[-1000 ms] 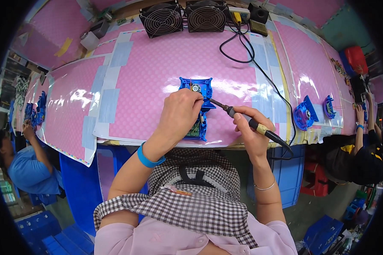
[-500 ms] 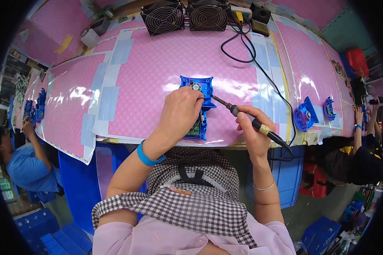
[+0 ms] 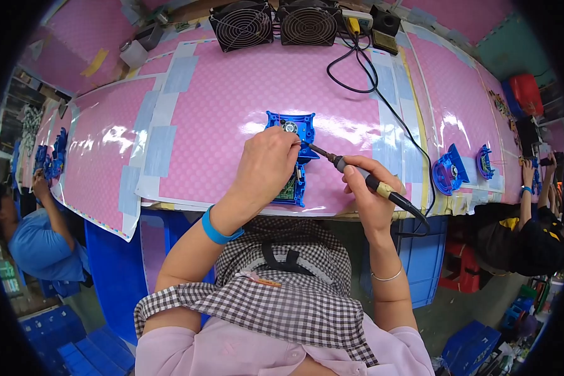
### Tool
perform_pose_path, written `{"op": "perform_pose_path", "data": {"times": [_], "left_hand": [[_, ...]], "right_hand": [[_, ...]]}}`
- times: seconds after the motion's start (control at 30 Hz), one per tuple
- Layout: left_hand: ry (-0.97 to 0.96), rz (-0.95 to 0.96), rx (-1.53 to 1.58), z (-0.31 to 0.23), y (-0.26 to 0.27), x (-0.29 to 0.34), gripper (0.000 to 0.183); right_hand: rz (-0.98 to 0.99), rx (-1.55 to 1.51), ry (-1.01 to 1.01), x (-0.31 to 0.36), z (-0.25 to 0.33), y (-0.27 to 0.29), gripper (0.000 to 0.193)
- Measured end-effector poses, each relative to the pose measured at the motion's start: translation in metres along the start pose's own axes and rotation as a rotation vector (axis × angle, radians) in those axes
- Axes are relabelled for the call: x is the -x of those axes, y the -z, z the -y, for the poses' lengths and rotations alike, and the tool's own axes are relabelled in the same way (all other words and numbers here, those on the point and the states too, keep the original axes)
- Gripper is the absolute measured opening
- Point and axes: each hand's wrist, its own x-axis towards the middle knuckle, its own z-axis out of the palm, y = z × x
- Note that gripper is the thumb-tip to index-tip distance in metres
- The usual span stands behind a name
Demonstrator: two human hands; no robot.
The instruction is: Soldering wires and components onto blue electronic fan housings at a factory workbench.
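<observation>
An opened blue plastic housing (image 3: 305,125) lies on the pink table mat in front of me. A round speaker (image 3: 289,127) sits in its far part, and a green circuit board (image 3: 287,190) shows in the near part. Over the housing's left side, my left hand (image 3: 269,156) is closed in a pinch, and what its fingertips hold is too small to make out. My right hand (image 3: 373,191) grips a soldering iron (image 3: 348,166) by its handle. The iron's tip points left into the housing, close to my left fingertips.
Two black fans (image 3: 243,26) stand at the table's far edge beside a soldering iron stand (image 3: 384,28). A black cord (image 3: 398,116) loops down the right side. Blue housing parts (image 3: 450,170) lie to the right. People work at both sides, including one in a blue shirt (image 3: 47,247).
The soldering iron in my right hand has moved slightly left, bringing its tip nearer my left fingertips. My left hand and the housing have hardly moved.
</observation>
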Motion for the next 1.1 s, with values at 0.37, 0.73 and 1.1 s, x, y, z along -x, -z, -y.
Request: {"op": "perform_pose_path", "data": {"times": [0.37, 0.73, 1.1], "left_hand": [[0.014, -0.015, 0.001, 0.001, -0.002, 0.0, 0.01], [0.01, 0.024, 0.002, -0.001, 0.004, -0.002, 0.013], [0.196, -0.191, 0.268, 0.004, 0.014, -0.002, 0.017]], "right_hand": [[-0.065, -0.045, -0.046, 0.0, 0.005, 0.009, 0.019], [-0.065, -0.03, -0.016, 0.003, 0.004, 0.011, 0.019], [-0.069, -0.031, 0.072, 0.002, 0.013, 0.005, 0.021]]}}
